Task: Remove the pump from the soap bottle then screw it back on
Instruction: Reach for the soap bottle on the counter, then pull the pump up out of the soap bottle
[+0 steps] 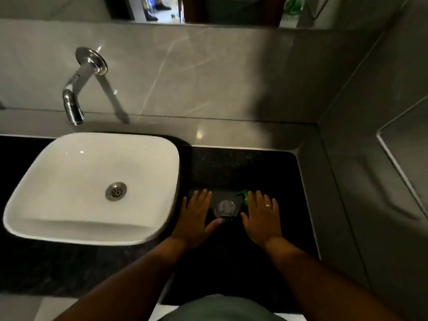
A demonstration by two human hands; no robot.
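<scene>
Two hands lie flat, palms down, on the dark worktop point(266, 167), one on either side of the soap bottle point(225, 208). The left hand point(196, 216) rests just left of the bottle and the right hand point(262, 216), which wears a ring point(268, 205), just right of it; the fingers point(203, 198) of both are spread apart and grip nothing. The bottle is clear, blurred and dimly lit. It stands between the two hands, right of the white basin point(69, 218). The green pump point(242, 196) shows at the bottle's far right edge, touching or just beside the right index finger; whether it is seated on the neck cannot be told from this view. The open, symmetrical pose suggests a rest position that brackets the bottle, so that either hand could steady the body while the other turns the pump. A chrome tap point(76, 100) projects from the far wall over the basin, well apart from the work.
</scene>
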